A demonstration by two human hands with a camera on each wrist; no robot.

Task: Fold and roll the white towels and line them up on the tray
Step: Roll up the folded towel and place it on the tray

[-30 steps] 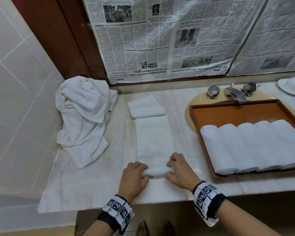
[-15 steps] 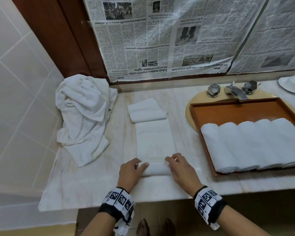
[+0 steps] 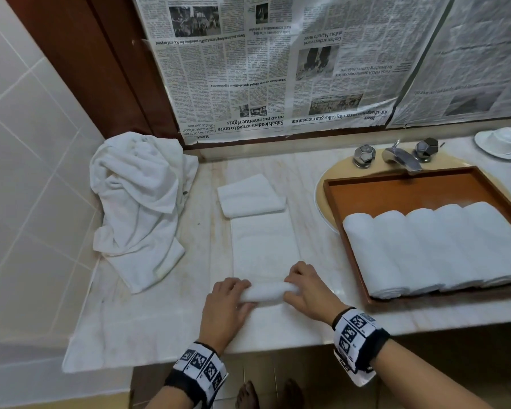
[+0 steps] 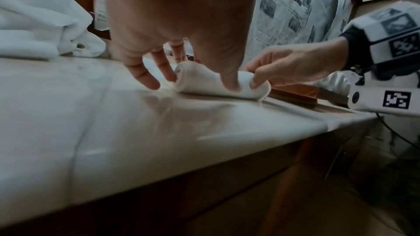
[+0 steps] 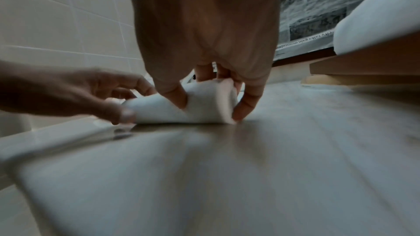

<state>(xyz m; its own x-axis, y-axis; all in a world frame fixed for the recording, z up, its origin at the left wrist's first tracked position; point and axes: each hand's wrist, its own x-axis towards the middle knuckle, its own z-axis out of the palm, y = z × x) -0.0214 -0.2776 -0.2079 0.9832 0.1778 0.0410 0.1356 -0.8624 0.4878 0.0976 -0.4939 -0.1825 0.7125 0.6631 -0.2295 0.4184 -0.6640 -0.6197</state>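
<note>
Five rolled towels (image 3: 437,249) already sit side by side in the wooden tray (image 3: 396,187) on my right, so this one's no. 6. Since a sec ago the roll (image 3: 266,292) has got fatter and moved away from me up the strip: the flat part of the towel (image 3: 264,246) ahead of it is shorter than before, approx. two-thirds still to go. That means the fold step is done for this piece & I'm mid-roll.

Left hand (image 3: 226,305) curls round the left end of the roll, thumb pressed on the near side, fingers over the top. Right hand (image 3: 306,292) does the same on the right end, thumb dug into the cloth and fingers wrapped behind. Both hands narrow, gripping cloth, not spread.

Roll lies on the marble counter (image 3: 160,320) near the front edge, just left of the tray, not touching it. One more folded towel (image 3: 250,196) waits at the far end of the strip, and a crumpled pile (image 3: 136,202) sits at the left by the wall. I reckon I need to keep even pressure on both ends or the roll goes cone-shaped.
</note>
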